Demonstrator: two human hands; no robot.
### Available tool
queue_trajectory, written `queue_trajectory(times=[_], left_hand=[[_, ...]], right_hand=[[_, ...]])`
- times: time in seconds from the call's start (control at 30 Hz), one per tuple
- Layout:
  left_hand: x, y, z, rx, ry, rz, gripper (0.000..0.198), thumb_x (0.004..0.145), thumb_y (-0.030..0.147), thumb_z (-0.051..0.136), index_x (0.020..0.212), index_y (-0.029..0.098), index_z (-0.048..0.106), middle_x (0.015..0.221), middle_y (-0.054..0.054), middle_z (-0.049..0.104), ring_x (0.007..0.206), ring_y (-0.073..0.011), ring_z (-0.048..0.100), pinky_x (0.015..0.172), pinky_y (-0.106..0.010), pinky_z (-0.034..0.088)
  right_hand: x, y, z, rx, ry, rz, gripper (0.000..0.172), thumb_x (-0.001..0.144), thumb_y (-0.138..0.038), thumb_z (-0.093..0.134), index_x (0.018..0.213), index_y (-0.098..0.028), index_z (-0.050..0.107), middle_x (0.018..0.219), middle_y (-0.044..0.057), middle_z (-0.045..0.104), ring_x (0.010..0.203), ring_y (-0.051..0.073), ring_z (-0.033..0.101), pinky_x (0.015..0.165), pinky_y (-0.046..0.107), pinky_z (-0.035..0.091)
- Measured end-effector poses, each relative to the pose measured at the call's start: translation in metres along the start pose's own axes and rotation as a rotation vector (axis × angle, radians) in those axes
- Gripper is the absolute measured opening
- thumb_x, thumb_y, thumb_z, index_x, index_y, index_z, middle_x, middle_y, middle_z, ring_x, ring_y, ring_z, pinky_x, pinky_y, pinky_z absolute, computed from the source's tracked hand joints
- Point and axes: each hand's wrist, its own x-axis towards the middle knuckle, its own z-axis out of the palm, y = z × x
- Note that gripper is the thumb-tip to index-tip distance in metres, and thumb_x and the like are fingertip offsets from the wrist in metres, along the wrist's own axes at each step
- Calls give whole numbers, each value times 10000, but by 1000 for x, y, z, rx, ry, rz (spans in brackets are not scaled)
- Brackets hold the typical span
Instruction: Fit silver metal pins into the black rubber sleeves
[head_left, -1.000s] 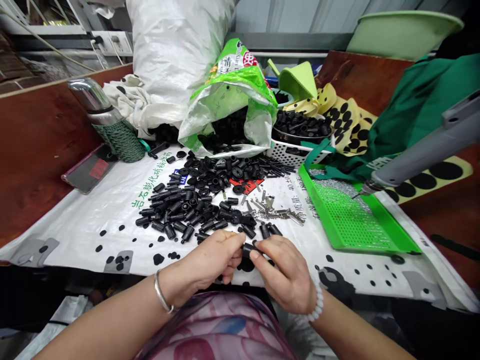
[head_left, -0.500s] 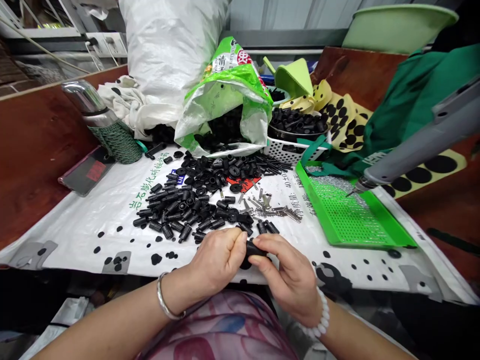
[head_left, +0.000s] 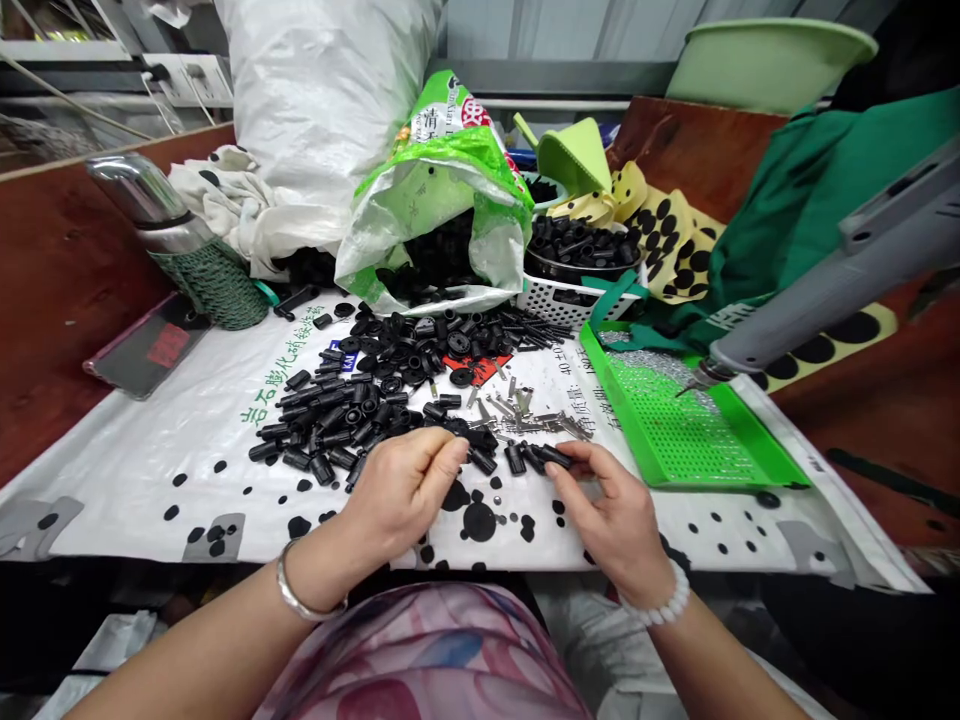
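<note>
My left hand [head_left: 405, 490] rests on the white printed sheet [head_left: 150, 450] at the near edge of a pile of black plastic parts [head_left: 375, 390]. Its fingers are curled, thumb pressed to forefinger; what they hold is hidden. My right hand [head_left: 611, 510] is a little to the right, thumb and forefinger pinched on a short black cylindrical part [head_left: 553, 456] beside two similar ones. Small metal pieces [head_left: 525, 410] lie scattered just beyond both hands. Black round discs [head_left: 478, 520] lie on the sheet between my hands.
A green perforated tray [head_left: 690, 440] lies to the right, with a grey power screwdriver [head_left: 825, 290] hanging over it. Behind stand a green-white bag [head_left: 442, 190] spilling black parts, a white basket [head_left: 570, 300], a steel flask [head_left: 180, 240], a phone [head_left: 142, 350] and a big white sack [head_left: 322, 100].
My hands were together on one black cylindrical part near the table edge. They have parted; the right hand has moved right and forward to the loose parts, the left forward to the pile.
</note>
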Motion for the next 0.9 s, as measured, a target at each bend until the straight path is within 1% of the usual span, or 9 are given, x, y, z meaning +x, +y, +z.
queue_trajectory(times=[0.1,0.2,0.27,0.37,0.43,0.5,0.7,0.8,0.9], left_hand=[[-7,-11,-3,10,138,85,265,889,272,383,768,142,579,649,-18,574,594,-119,520,575,-230,387],[-20,-19,0,96,242,256,135,837,190,467,761,136,565,611,-19,550,559,-122,486,547,-247,373],[-31,-23,5,143,272,362,54,795,154,516,783,133,564,631,-33,561,580,-136,484,559,-270,375],[-48,-28,16,162,234,457,65,757,135,549,820,136,567,693,-59,589,647,-162,505,597,-304,397],[-57,-31,23,170,184,476,61,757,138,545,814,140,568,695,-58,588,657,-166,503,604,-313,404],[-62,-32,29,180,158,482,49,765,144,532,797,143,569,699,-61,590,664,-168,501,615,-321,411],[-64,-35,35,197,157,475,68,771,145,513,801,146,575,729,-64,591,701,-178,514,650,-338,418],[-63,-36,36,196,162,469,76,770,141,508,804,146,576,736,-66,588,695,-179,503,649,-341,417],[-63,-37,36,181,167,466,86,775,136,497,809,151,574,742,-65,585,697,-177,499,661,-343,420]], right_hand=[[1,2,-1,-55,5,-56,155,800,-255,570,932,-173,569,805,47,603,706,175,578,691,344,487],[2,-11,1,-53,31,-168,130,796,-212,569,918,-169,565,890,80,578,836,209,571,754,374,471],[0,-22,2,-52,13,-235,146,786,-189,575,930,-163,569,956,105,557,923,233,548,796,401,454],[-6,-35,8,-69,-69,-339,159,771,-169,578,930,-160,580,1062,133,530,1000,262,511,823,437,426],[-8,-40,15,-102,-99,-393,142,770,-164,572,910,-158,586,1106,144,521,1022,277,494,827,457,406],[-7,-45,25,-148,-96,-411,123,777,-168,558,896,-155,588,1124,150,521,1035,285,485,833,468,392],[10,-58,53,-293,-55,-348,112,808,-223,520,855,-151,593,1111,158,542,1056,294,470,870,488,360],[14,-61,55,-302,-61,-347,136,814,-246,519,866,-149,599,1101,154,547,1051,289,472,870,474,360],[23,-57,45,-302,-36,-356,141,816,-258,521,876,-159,602,1076,136,562,1018,273,490,844,443,371]])
